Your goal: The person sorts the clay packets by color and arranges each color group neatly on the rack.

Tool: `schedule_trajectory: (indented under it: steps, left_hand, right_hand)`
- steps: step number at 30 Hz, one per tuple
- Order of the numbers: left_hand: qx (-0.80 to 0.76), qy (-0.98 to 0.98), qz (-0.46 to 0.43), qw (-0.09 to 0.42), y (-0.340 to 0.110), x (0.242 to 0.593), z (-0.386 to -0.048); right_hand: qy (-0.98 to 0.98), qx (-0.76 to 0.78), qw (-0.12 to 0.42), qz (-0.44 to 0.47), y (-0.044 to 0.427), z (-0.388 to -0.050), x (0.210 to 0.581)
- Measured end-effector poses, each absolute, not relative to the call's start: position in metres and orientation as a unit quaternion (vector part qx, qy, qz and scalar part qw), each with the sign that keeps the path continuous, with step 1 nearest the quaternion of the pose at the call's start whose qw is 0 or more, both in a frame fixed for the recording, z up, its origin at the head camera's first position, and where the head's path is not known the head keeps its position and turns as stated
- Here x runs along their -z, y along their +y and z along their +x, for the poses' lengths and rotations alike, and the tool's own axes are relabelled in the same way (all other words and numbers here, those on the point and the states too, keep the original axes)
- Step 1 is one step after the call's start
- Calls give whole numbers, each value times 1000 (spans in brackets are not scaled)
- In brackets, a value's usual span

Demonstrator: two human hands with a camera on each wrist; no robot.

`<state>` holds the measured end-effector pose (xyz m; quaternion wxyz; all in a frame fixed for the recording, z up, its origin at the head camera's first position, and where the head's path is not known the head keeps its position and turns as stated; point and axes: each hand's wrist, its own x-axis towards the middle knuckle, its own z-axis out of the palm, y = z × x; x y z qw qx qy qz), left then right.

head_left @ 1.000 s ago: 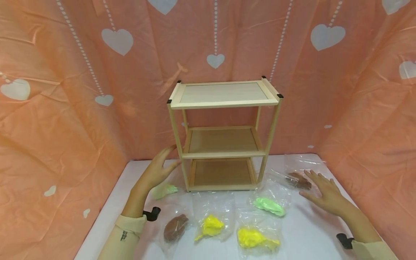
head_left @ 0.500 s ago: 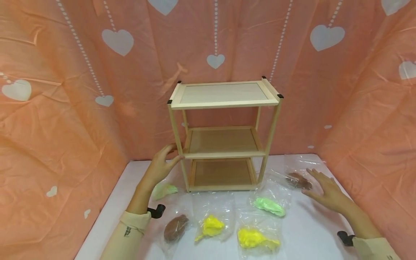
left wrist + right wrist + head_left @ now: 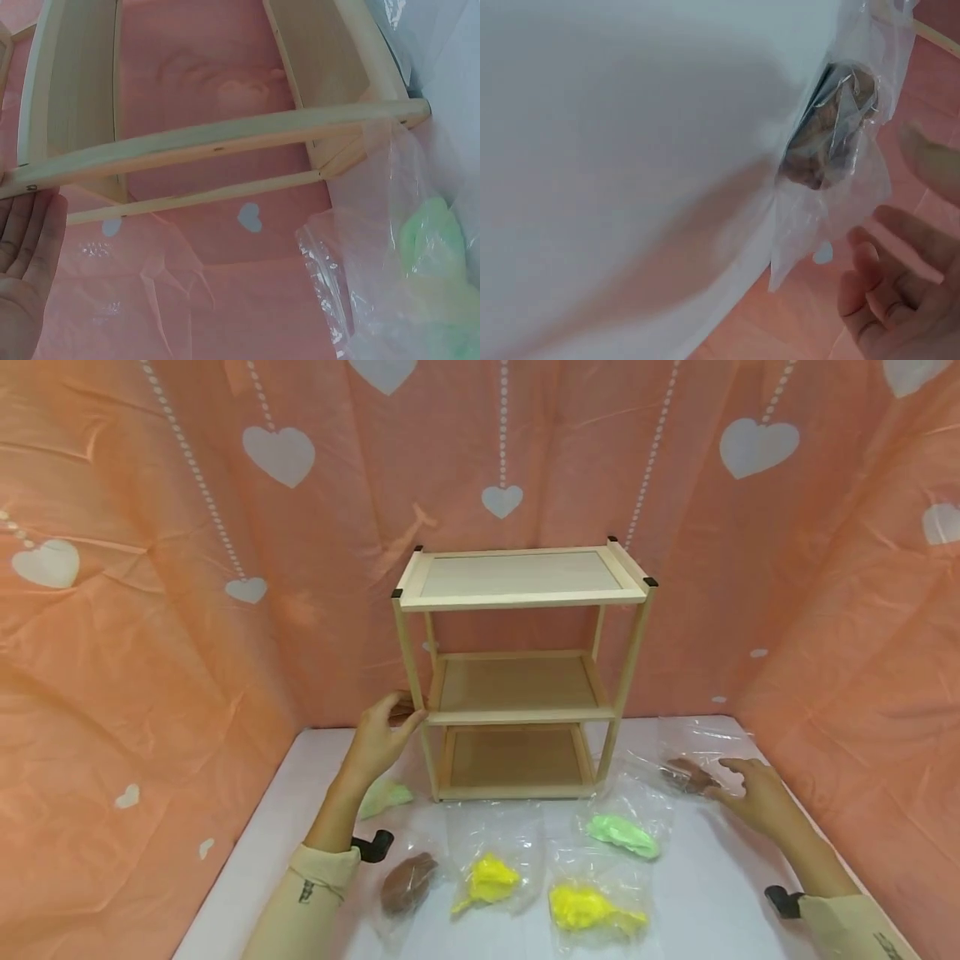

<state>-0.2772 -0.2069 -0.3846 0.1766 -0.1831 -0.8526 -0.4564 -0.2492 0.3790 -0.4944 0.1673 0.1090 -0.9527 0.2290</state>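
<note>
Holding the wooden rack [image 3: 521,717] on one side, hovering by a bagged brown lump [image 3: 684,774] on the other

With the left hand [image 3: 372,745], grips the front left post [image 3: 407,652] at middle-shelf height, thumb in front, fingers behind. With the right hand [image 3: 767,800], holds nothing: fingers half-bent, thumb parted from them, just right of the bagged brown lump, near the back right corner of the bench [image 3: 712,910]. Apart from it in the right wrist view. Slanted, along the lump's length, from back left to front right, near end toward the right thumb; clearly closer to that hand, with the rack standing between left hand and lump.

Farther out, just front-left of that lump, a mint-green lump [image 3: 622,835]; toward the front edge, a right yellow lump [image 3: 588,907] and a left yellow lump [image 3: 491,878]; toward the left edge, a second brown lump [image 3: 407,883] and a pale green lump [image 3: 386,797]. Likeliest obstacle: loose, clear bag film [image 3: 701,735] around the brown lump.
</note>
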Motion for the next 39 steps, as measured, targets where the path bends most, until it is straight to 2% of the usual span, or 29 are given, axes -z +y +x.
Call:
schedule_trajectory:
  steps: [5, 14, 28, 39]
  left_hand:
    - [469, -847, -174, 181, -205, 387, -278]
    - [477, -849, -159, 162, -204, 395, -276]
    - [482, -846, -149, 171, -204, 396, -277]
    - [485, -848, -147, 159, -204, 391, -277]
  right_hand:
    - [-962, -244, 106, 63, 379, -255, 494]
    - [-965, -256, 36, 33, 379, -258, 499]
    - [-964, -257, 52, 39, 378, -267, 510]
    - [-964, -262, 19, 45, 374, -276, 503]
